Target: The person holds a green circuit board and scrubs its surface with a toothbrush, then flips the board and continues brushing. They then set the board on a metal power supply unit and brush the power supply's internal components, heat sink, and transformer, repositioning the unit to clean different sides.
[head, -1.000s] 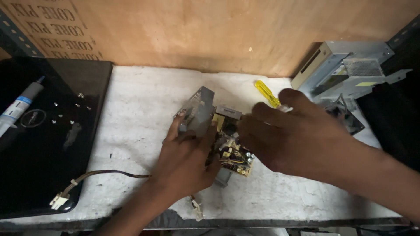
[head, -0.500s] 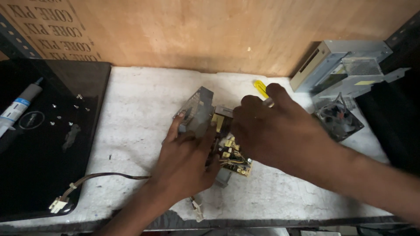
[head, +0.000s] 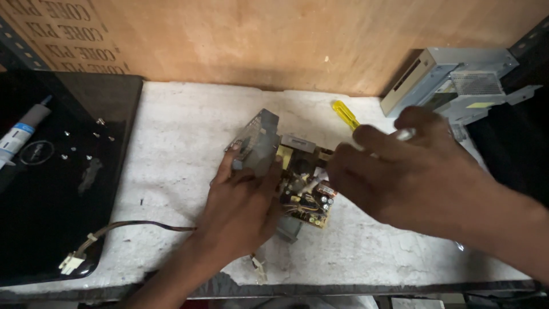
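White, rough-surfaced workbench (head: 171, 143) backed by a plywood wall: at its centre sits a small power-supply circuit board (head: 306, 197), crowded with capacitors and coils, with a grey metal heat-sink block (head: 257, 140) at its upper-left corner. The left hand (head: 240, 206) presses flat over the board's left side, fingers spread against the block, pinning it to the bench. The right hand (head: 400, 171) hovers closed over the board's right edge, gripping a yellow-handled screwdriver (head: 346, 114) whose handle juts out behind the board. Compared with a second ago, that hand has slid leftward, off the bench's right side and onto the board, while the left has barely shifted; the tool now appears lined up with the board, its tip hidden under the fingers. Left of the board lie a black laptop lid (head: 51, 189) dotted with loose screws, a syringe (head: 23, 131) and a loose wire with a white connector (head: 71, 263). Right of it rests a grey metal drive casing (head: 452, 74).
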